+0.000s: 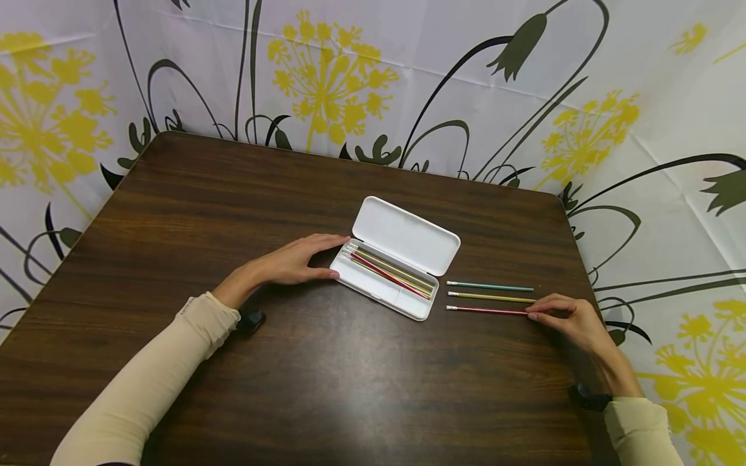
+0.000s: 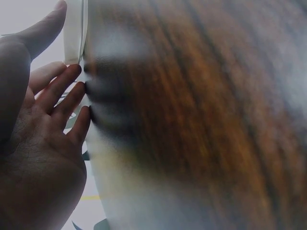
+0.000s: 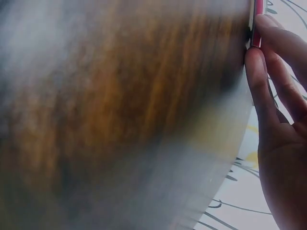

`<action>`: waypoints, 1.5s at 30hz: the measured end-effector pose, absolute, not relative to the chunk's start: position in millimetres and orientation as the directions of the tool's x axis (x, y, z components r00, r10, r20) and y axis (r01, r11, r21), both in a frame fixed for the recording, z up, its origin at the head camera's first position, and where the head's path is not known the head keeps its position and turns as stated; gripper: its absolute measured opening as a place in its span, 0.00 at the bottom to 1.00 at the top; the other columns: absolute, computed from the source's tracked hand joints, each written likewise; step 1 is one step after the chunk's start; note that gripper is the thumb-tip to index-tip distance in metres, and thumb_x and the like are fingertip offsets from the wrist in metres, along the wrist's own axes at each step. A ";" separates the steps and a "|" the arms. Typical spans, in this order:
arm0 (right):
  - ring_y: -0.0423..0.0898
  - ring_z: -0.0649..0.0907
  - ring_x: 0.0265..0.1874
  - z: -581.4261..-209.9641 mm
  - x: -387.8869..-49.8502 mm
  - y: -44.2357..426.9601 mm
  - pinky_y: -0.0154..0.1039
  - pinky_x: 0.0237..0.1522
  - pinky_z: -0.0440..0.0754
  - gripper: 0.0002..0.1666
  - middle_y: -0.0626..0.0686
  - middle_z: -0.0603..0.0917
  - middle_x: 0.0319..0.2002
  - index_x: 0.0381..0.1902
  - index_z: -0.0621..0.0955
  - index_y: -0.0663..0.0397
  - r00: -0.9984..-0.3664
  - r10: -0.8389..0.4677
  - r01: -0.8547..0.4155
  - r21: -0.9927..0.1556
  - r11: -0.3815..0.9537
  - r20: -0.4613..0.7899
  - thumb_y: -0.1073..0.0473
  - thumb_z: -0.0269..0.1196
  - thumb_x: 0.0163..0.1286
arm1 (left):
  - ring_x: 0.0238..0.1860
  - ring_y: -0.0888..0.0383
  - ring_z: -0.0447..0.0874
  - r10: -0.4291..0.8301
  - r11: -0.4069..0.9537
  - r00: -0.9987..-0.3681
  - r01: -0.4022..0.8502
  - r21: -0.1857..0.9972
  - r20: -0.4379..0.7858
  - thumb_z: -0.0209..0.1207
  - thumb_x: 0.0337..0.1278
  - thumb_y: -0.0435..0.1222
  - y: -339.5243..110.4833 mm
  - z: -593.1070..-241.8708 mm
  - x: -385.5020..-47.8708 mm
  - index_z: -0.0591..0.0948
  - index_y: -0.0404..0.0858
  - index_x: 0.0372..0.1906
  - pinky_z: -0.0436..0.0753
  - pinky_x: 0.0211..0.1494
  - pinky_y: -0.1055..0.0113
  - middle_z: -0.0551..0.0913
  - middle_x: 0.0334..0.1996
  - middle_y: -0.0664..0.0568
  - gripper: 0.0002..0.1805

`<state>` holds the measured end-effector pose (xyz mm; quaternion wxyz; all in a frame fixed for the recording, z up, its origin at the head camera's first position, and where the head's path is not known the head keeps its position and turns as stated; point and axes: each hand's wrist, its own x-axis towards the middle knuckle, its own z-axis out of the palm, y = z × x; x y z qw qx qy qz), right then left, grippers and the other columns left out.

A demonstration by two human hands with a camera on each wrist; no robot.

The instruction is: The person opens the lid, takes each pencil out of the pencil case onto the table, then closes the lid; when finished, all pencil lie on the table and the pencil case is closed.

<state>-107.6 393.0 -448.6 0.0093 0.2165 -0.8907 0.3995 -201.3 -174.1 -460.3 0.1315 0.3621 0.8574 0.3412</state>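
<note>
Grip on the right (image 1: 570,320) nearly closed, thumb and fingers pinched around one end of a red pencil (image 1: 486,310), and in the right wrist view, red end snug between the fingertips! At the surface (image 1: 350,382) or barely above it, hard to tell. Shaft running out leftward from the pinch, pale eraser end farthest off. Just beyond, close to those same fingertips, a yellow pencil (image 1: 491,297), roughly parallel; one place farther out, a green pencil (image 1: 491,286), eraser end likewise away from the grip.

Now leftward, well apart from the pinch: a white case (image 1: 375,290), wide open, set at a slant, lid (image 1: 405,236) tipped back on the far side. Inside, a bundle of pencils (image 1: 390,276), yellow ones with a red one across them. And at the left end of the case, the grip on the left (image 1: 294,260), spread wide, thumb at the near corner, forefinger at the far one.

Back from both grips, dark wrist devices (image 1: 252,321), then cream sleeves (image 1: 146,382). Out past the far edge, a pale curtain (image 1: 443,39), big yellow blooms, dark curling stems.
</note>
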 end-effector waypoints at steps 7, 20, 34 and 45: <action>0.47 0.83 0.38 -442.8 -105.3 387.9 0.29 0.37 0.77 0.12 0.56 0.87 0.35 0.34 0.89 0.61 -0.910 -0.371 -0.390 -0.692 0.608 0.187 0.79 0.70 0.54 | 0.71 0.49 0.57 0.708 0.504 -0.706 0.524 0.686 0.018 0.65 0.62 0.48 -174.0 -459.3 -198.8 0.61 0.43 0.76 0.59 0.68 0.44 0.63 0.72 0.48 0.42; 0.47 0.83 0.38 -441.9 -101.1 385.6 0.28 0.38 0.77 0.12 0.57 0.87 0.35 0.34 0.89 0.63 -0.915 -0.355 -0.383 -0.684 0.621 0.190 0.79 0.70 0.53 | 0.71 0.49 0.57 0.709 0.504 -0.705 0.523 0.687 0.017 0.64 0.62 0.49 -173.6 -462.0 -198.1 0.60 0.42 0.76 0.59 0.68 0.44 0.63 0.72 0.48 0.42; 0.37 0.81 0.41 -452.6 -99.9 393.3 0.24 0.40 0.76 0.12 0.50 0.86 0.38 0.40 0.89 0.51 -0.963 -0.191 -0.268 -0.674 0.689 0.189 0.67 0.73 0.57 | 0.72 0.49 0.56 0.713 0.505 -0.701 0.520 0.689 0.006 0.64 0.61 0.50 -173.1 -462.9 -199.5 0.60 0.44 0.76 0.58 0.69 0.44 0.62 0.73 0.49 0.42; 0.38 0.83 0.38 -430.4 -113.2 313.4 0.29 0.37 0.79 0.10 0.44 0.87 0.37 0.40 0.90 0.47 -0.939 -0.189 -0.334 -0.645 0.687 0.286 0.63 0.73 0.59 | 0.72 0.48 0.56 0.716 0.504 -0.699 0.523 0.687 0.007 0.64 0.61 0.50 -173.2 -460.1 -201.5 0.60 0.42 0.76 0.57 0.69 0.44 0.62 0.73 0.47 0.43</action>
